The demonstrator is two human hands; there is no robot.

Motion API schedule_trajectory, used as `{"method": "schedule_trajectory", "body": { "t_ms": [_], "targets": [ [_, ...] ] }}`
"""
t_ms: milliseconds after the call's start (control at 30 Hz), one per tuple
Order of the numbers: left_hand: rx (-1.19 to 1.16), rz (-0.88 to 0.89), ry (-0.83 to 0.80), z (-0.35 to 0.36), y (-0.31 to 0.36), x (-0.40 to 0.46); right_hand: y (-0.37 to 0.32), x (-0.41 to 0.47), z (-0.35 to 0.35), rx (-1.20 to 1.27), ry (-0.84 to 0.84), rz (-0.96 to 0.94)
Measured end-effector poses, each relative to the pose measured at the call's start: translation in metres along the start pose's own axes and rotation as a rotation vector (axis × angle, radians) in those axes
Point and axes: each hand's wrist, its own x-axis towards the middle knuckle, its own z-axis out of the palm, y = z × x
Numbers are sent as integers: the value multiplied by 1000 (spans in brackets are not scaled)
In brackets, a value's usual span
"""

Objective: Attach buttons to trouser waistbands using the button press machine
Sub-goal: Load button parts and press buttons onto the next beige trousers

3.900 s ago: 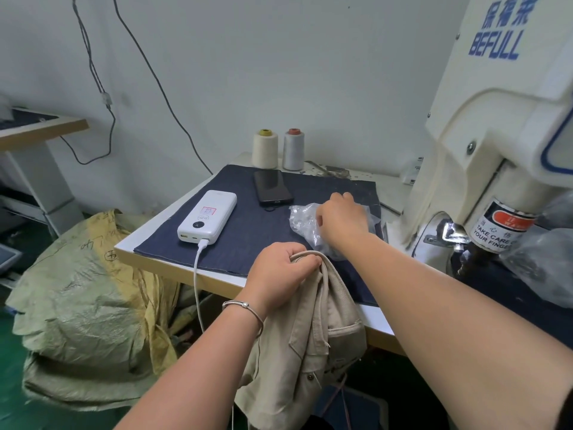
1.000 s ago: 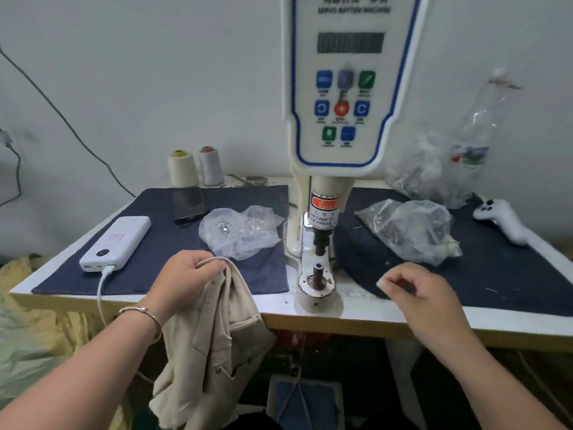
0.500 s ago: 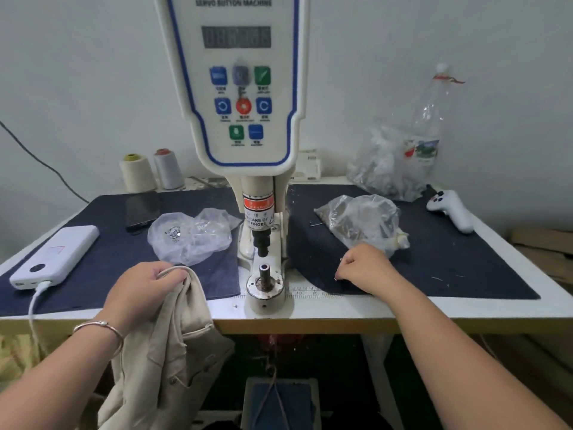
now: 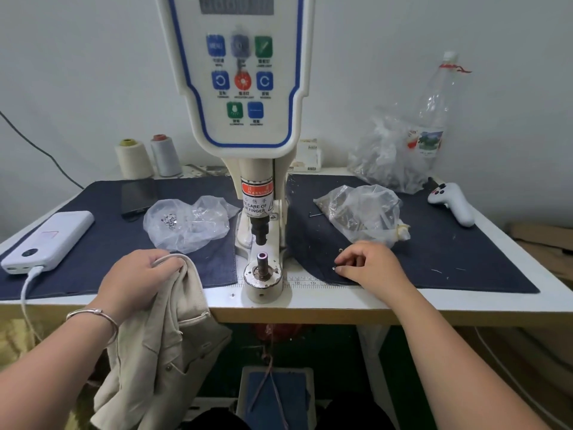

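Item 1, left hand (image 4: 136, 279): sitting at 8 o'clock from the press (image 4: 263, 231), fingers curling tight round the waistband of the beige trousers (image 4: 161, 342). The trousers are hanging from that grip over the table (image 4: 341, 304) edge, toward the floor. A bangle (image 4: 93, 315) is circling the wrist.

Item 2, right hand (image 4: 372, 266): resting at 4 o'clock from the press on the dark cloth (image 4: 449, 243), fingers bending inward, fingertips pinching or touching a small button (image 4: 334, 268); which of the two cannot be told. A second loose button (image 4: 340, 250) is lying just beyond it on the cloth.

Item 3, press: standing at table centre, lower die (image 4: 263, 257) showing bare between the two hands.

Item 4, bags: one clear bag (image 4: 189, 223) holding small metal parts is lying at 10 o'clock from the die; another (image 4: 362, 212) is lying at 2 o'clock, just behind the right hand.

Item 5, sundries: power bank (image 4: 46, 240) at far left, phone (image 4: 136, 195), two thread cones (image 4: 148, 158) at the back, white controller (image 4: 452, 203) at far right.
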Motion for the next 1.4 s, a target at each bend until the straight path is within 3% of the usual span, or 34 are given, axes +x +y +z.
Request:
{"method": "schedule_trajectory", "body": {
  "t_ms": [367, 567, 733, 900, 1400],
  "targets": [
    [3, -14, -5, 0, 1, -1, -1, 2, 4, -82, 0, -31],
    [-3, -7, -13, 1, 0, 0, -37, -10, 1, 277, 124, -135],
    [2, -5, -28, 1, 1, 0, -88, -13, 20, 333, -7, -284],
    [23, -7, -2, 1, 0, 2, -99, -8, 33, 270, -106, -265],
    [43, 5, 7, 2, -1, 1, -107, -2, 35, 266, -174, -253]
  ]
}}
